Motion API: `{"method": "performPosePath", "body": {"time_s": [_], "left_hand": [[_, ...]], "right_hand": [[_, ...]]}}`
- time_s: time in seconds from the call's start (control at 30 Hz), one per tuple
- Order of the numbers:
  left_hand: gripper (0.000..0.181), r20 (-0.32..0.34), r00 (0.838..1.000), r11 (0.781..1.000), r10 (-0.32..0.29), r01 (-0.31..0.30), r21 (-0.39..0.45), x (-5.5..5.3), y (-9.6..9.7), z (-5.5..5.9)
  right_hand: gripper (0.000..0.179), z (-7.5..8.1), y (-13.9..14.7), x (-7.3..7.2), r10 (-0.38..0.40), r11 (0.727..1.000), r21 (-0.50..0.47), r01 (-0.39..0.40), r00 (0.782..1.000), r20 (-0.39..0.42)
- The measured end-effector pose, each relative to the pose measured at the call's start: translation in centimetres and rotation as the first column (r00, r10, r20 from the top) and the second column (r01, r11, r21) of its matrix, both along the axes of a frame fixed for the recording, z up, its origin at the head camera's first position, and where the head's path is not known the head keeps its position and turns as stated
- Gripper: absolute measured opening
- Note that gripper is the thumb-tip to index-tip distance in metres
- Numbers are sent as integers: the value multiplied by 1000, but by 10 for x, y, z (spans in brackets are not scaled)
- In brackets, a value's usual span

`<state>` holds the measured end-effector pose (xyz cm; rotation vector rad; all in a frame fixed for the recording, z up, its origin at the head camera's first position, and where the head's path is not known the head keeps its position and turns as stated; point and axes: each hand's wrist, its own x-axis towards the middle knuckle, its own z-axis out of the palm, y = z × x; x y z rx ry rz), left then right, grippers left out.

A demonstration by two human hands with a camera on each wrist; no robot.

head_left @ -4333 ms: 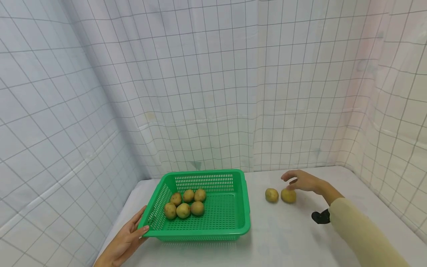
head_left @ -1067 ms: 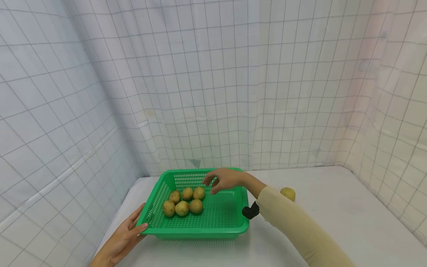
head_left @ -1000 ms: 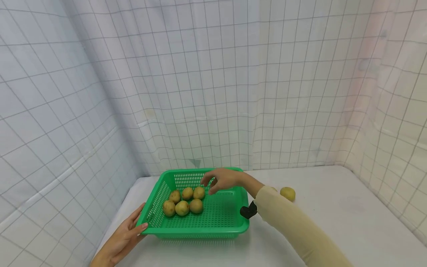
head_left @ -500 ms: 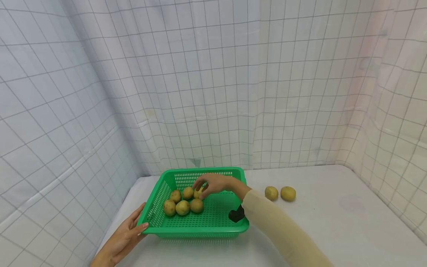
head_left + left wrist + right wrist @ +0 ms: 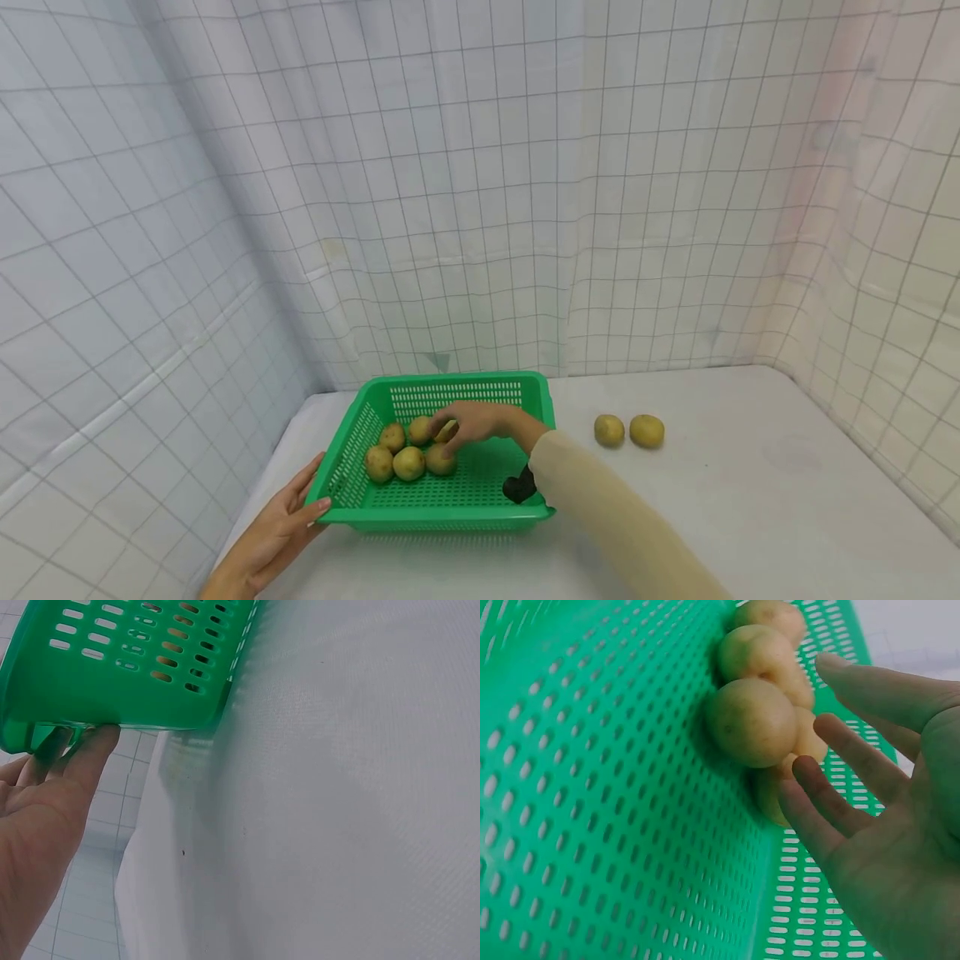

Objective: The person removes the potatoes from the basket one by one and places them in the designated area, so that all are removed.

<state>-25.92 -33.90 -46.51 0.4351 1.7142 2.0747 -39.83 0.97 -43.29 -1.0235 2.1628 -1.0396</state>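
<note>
A green plastic basket [image 5: 487, 492] stands on the white table, with several potatoes [image 5: 408, 463] grouped in its left half. My left hand [image 5: 273, 533] holds the basket's rim at the near left corner, thumb over the front and fingers along the left side. In the left wrist view, the fingers [image 5: 91, 750] reach under the rim. My right hand [image 5: 480, 423] is inside the basket, just above the rightmost potatoes. In the right wrist view its fingers are apart and slightly bent beside a potato [image 5: 754, 724], with nothing gripped; whether a fingertip touches one cannot be told.
Two loose potatoes, one nearer the basket [image 5: 609, 431] and one farther right [image 5: 647, 431], lie on the table [image 5: 750, 500] right of the basket. White gridded sheeting [image 5: 480, 208] encloses the back and both sides. A black object [image 5: 519, 486] sits at my right wrist.
My right hand has moved left from the loose potatoes to the basket, then lowered toward the potatoes inside. The left hand stays on the rim. The potatoes remain in their places.
</note>
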Motion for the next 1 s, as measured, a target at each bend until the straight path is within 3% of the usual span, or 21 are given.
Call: {"method": "performPosePath", "body": {"time_s": [0.27, 0.57, 0.9, 1.0], "left_hand": [[81, -18, 1000, 1000, -15, 16, 19, 0, 1, 1], [81, -10, 1000, 1000, -6, 6, 1, 2, 0, 2], [81, -7, 1000, 1000, 24, -24, 2, 1, 1, 1], [81, 0, 1000, 1000, 23, -23, 10, 1, 0, 0]], "right_hand": [[43, -13, -6, 2, 21, 991, 135, -4, 992, -122], [40, -15, -10, 4, 59, 983, 182, -17, 972, -227], [45, -16, -5, 2, 66, 984, 174, -24, 969, -239], [46, -16, -2, 0, 59, 991, 129, -33, 977, -203]]}}
